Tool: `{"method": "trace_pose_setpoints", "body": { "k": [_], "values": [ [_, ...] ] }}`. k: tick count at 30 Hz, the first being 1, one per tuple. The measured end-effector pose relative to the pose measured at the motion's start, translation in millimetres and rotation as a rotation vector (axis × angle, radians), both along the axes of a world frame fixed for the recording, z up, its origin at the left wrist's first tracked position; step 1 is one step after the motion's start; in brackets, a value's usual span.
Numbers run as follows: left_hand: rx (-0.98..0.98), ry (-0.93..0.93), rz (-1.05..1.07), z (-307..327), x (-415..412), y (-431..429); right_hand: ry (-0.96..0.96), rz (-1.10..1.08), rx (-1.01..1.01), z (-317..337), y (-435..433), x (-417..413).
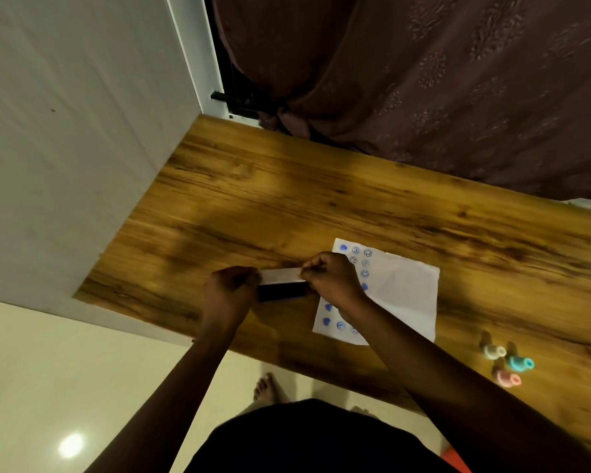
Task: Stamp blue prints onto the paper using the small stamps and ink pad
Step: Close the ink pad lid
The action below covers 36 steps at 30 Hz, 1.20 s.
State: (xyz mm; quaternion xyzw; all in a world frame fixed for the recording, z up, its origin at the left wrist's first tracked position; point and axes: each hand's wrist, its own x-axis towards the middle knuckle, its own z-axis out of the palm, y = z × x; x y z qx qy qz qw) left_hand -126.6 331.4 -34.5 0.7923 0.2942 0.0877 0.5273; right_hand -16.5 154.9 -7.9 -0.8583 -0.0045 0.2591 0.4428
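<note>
The ink pad (282,291) is a small dark box with a pale lid (280,274) tilted up above it, left of the paper. My left hand (231,290) grips its left end and my right hand (333,279) pinches the lid's right end. The white paper (403,295) lies on the wooden table (253,199) under my right wrist, with several blue round prints along its left side. Three small stamps stand to the right near the table's front edge: a whitish one (493,350), a teal one (519,362) and a pink one (507,378).
A white wall panel (65,148) borders the table on the left. A dark patterned curtain (458,80) hangs behind its far edge. Cream floor tiles and my bare feet (267,387) show below the front edge.
</note>
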Motion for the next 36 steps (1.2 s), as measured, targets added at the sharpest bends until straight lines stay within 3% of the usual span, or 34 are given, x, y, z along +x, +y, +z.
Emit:
{"method": "trace_pose_setpoints", "body": {
  "k": [10,24,30,36],
  "values": [
    [0.158,0.163,-0.045,-2,4,1,-0.138,0.113,-0.106,-8,-1,-12],
    [0.091,0.172,-0.046,-5,-1,0,-0.21,0.111,-0.081,-7,1,-27],
    [0.084,0.136,-0.018,-3,-1,-5,-0.149,0.022,-0.054,-7,2,-24],
    [0.083,0.047,-0.077,12,23,-24,-0.245,-0.082,-0.009,0,-24,-15]
  ]
}}
